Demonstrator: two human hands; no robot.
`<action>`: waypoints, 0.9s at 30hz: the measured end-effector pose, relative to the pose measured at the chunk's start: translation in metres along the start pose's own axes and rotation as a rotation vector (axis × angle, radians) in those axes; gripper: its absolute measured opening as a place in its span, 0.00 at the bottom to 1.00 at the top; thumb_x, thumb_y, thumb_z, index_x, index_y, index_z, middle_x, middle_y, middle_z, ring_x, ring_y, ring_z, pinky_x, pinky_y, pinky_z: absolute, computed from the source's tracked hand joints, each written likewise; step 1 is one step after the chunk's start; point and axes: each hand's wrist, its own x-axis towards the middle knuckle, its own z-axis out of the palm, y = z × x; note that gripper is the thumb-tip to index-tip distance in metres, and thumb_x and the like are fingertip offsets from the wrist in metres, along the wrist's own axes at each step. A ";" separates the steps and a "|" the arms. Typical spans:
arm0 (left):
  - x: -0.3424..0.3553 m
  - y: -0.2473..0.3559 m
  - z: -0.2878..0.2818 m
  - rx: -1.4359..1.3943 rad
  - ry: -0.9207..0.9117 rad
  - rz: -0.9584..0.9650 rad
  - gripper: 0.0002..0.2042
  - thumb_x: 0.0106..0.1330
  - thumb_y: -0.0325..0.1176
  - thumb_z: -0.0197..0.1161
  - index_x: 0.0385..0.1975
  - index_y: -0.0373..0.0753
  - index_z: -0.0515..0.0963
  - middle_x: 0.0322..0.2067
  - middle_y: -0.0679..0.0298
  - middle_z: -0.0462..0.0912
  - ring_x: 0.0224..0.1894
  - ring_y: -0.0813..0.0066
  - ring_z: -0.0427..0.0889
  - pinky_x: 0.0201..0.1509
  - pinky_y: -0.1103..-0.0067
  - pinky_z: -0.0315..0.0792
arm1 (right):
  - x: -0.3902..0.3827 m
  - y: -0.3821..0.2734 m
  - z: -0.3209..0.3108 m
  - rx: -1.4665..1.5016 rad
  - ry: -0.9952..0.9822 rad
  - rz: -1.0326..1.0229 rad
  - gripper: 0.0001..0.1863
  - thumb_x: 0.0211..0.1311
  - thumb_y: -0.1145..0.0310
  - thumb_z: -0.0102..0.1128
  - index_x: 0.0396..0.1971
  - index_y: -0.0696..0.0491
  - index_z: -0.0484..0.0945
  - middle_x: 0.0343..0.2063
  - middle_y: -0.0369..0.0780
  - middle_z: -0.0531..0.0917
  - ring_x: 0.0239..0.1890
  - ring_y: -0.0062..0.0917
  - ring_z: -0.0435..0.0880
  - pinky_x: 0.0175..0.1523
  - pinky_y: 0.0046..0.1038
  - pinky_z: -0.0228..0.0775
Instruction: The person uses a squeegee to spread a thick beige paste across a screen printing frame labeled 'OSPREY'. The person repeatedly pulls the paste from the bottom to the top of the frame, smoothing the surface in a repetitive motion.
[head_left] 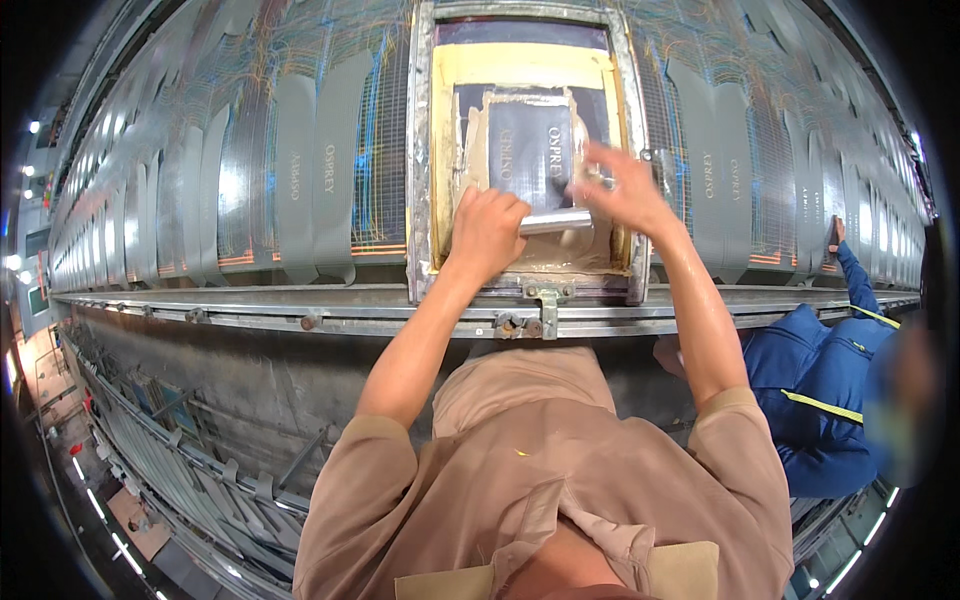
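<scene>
A screen-printing frame (423, 130) with worn metal edges lies in front of me, with yellow tape (520, 64) and brownish tape around a dark mesh window (530, 120) bearing pale lettering. Across the lower part of this window lies a squeegee (557, 221) with a shiny metal bar. My left hand (486, 232) is closed around its left end. Above the squeegee's right end, my right hand (625, 190) is raised with its fingers apart, slightly blurred by motion. I see nothing held in it.
Grey shaped pieces (293, 180) with pale lettering lie in rows along the long table on both sides. A metal rail (380, 318) with a clamp (547, 312) runs along the near edge. At the right, a person in blue (820, 400) reaches a hand (837, 233) onto the table.
</scene>
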 end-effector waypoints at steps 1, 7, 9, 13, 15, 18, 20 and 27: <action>-0.004 0.005 -0.005 0.022 0.017 -0.007 0.16 0.39 0.27 0.74 0.31 0.45 0.84 0.30 0.68 0.84 0.35 0.65 0.81 0.44 0.68 0.66 | 0.010 0.019 -0.013 -0.085 0.267 -0.055 0.35 0.60 0.42 0.67 0.57 0.55 0.80 0.52 0.51 0.84 0.57 0.45 0.80 0.63 0.43 0.68; -0.046 0.020 0.005 -0.062 -0.101 0.007 0.17 0.37 0.26 0.73 0.31 0.45 0.83 0.31 0.69 0.84 0.35 0.66 0.79 0.43 0.68 0.65 | 0.020 0.126 0.017 -0.060 0.534 0.552 0.19 0.67 0.50 0.61 0.39 0.53 0.84 0.37 0.52 0.87 0.41 0.51 0.84 0.52 0.46 0.73; -0.042 0.017 0.005 -0.078 -0.071 0.027 0.16 0.37 0.24 0.71 0.31 0.45 0.82 0.31 0.69 0.84 0.35 0.66 0.78 0.43 0.68 0.64 | 0.015 0.128 0.018 0.045 0.542 0.538 0.19 0.67 0.50 0.61 0.37 0.53 0.84 0.33 0.53 0.86 0.38 0.52 0.84 0.48 0.46 0.74; 0.013 -0.016 0.007 -0.023 0.006 0.058 0.16 0.39 0.21 0.68 0.31 0.46 0.83 0.31 0.68 0.85 0.33 0.65 0.79 0.42 0.68 0.64 | 0.011 0.113 0.014 0.139 0.573 0.532 0.19 0.67 0.51 0.62 0.34 0.54 0.84 0.29 0.52 0.85 0.34 0.51 0.85 0.43 0.43 0.74; 0.057 -0.043 0.007 0.021 0.075 0.072 0.13 0.42 0.22 0.68 0.29 0.45 0.84 0.28 0.67 0.85 0.32 0.64 0.80 0.41 0.67 0.65 | 0.011 0.112 0.014 0.130 0.584 0.530 0.18 0.67 0.53 0.62 0.33 0.54 0.84 0.27 0.52 0.85 0.33 0.50 0.84 0.41 0.43 0.74; 0.119 -0.080 0.005 0.018 0.201 0.113 0.09 0.44 0.23 0.68 0.26 0.44 0.86 0.24 0.66 0.84 0.32 0.63 0.81 0.40 0.67 0.65 | 0.010 0.107 0.009 0.149 0.599 0.484 0.17 0.66 0.55 0.64 0.32 0.56 0.84 0.25 0.50 0.84 0.30 0.46 0.84 0.39 0.40 0.73; 0.139 -0.085 0.000 0.004 0.159 0.092 0.09 0.45 0.23 0.68 0.27 0.44 0.87 0.25 0.66 0.85 0.32 0.63 0.81 0.40 0.67 0.66 | 0.009 0.101 0.001 0.178 0.606 0.469 0.16 0.66 0.56 0.65 0.32 0.56 0.84 0.25 0.49 0.84 0.28 0.43 0.83 0.38 0.39 0.72; 0.005 -0.004 0.022 0.023 0.248 0.072 0.12 0.48 0.20 0.63 0.31 0.44 0.81 0.31 0.65 0.86 0.30 0.66 0.78 0.37 0.69 0.66 | 0.018 0.083 -0.035 0.090 0.614 0.419 0.17 0.65 0.56 0.66 0.30 0.57 0.84 0.23 0.46 0.83 0.24 0.31 0.79 0.36 0.35 0.71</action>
